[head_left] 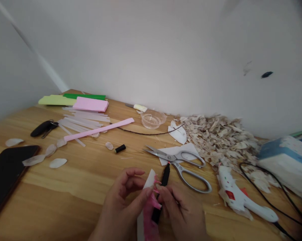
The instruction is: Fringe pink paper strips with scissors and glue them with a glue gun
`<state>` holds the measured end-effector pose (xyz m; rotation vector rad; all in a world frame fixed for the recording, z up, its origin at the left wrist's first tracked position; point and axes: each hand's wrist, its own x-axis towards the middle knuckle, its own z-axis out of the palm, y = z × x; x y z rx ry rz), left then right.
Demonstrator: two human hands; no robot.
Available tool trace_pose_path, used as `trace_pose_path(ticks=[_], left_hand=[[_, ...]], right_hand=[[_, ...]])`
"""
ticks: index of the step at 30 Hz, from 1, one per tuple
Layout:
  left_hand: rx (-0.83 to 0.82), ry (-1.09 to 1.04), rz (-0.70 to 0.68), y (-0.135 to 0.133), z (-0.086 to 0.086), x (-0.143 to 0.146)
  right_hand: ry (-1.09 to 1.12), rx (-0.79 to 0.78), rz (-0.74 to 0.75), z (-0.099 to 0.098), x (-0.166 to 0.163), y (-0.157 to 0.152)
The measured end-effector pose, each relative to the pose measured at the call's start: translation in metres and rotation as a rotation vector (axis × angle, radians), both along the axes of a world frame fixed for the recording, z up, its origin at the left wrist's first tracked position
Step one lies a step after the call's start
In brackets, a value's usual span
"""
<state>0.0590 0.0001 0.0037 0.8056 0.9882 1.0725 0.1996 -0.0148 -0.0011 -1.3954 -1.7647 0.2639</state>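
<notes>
Between thumb and fingers, my left hand holds a paper strip, white along one side and pink with a fringed edge along the other. My right hand pinches the fringed pink edge with thumb and forefinger. A black marker with a reddish tip lies partly behind the strip and my right fingers. Beyond the hands, silver scissors lie with blades slightly parted, partly on a piece of white paper. To their left is a small black cap.
Folded pink paper and pale strips lie at the back left. A phone and black key fob are leftward. At right are shredded paper pieces, a white glue gun and its cord. A clear plastic dish stands near the wall.
</notes>
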Motion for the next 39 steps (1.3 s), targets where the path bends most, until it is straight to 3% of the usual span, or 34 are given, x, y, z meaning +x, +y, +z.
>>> trace_pose_path(ticks=[5,13,21,27,33,39], left_hand=[[0.012,0.03,0.002,-0.0019,-0.0018,-0.0014],[0.039,0.062,0.014,-0.0016,-0.0013,-0.0007],[0.014,0.031,0.0,-0.0021,-0.0014,-0.0041],[-0.017,0.012,-0.038,-0.0011,-0.0004,-0.0065],[0.058,0.133,-0.011,-0.0005,0.0008,-0.0091],[0.08,0.162,-0.037,-0.0026,-0.0013,-0.0092]], right_hand=[[0.164,-0.167,-0.016,-0.0032,-0.0018,-0.0005],[0.215,-0.207,0.133,-0.0022,-0.0019,-0.0009],[0.201,-0.13,0.129,0.0022,-0.002,-0.0001],[0.263,-0.204,0.152,0.0023,-0.0024,-0.0006],[0.232,-0.216,0.127,0.0016,-0.0023,-0.0008],[0.136,-0.121,0.093,0.0008,-0.0006,-0.0003]])
